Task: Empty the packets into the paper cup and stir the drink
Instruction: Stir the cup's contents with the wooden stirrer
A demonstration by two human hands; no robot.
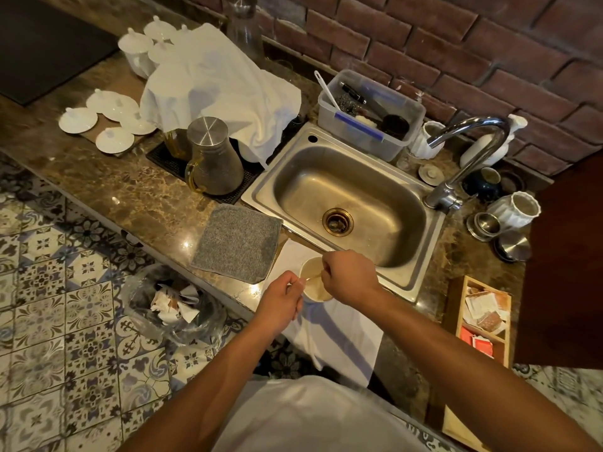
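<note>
A single view is given, taken from a wide-angle camera worn on the head and aimed forward and steeply down. Both forearms are seen entering from the bottom edge, with the left hand (pixel 283 296) and right hand (pixel 347 277) met just below the centre, close to the lens. The counter (pixel 137 194) is seen running slantwise across the picture, bent by the lens. Beyond the hands the sink (pixel 342 203) is taken in, and farther off the brick wall (pixel 456 37). Left of the hands and lower, the tiled floor (pixel 49 288) is included.
</note>
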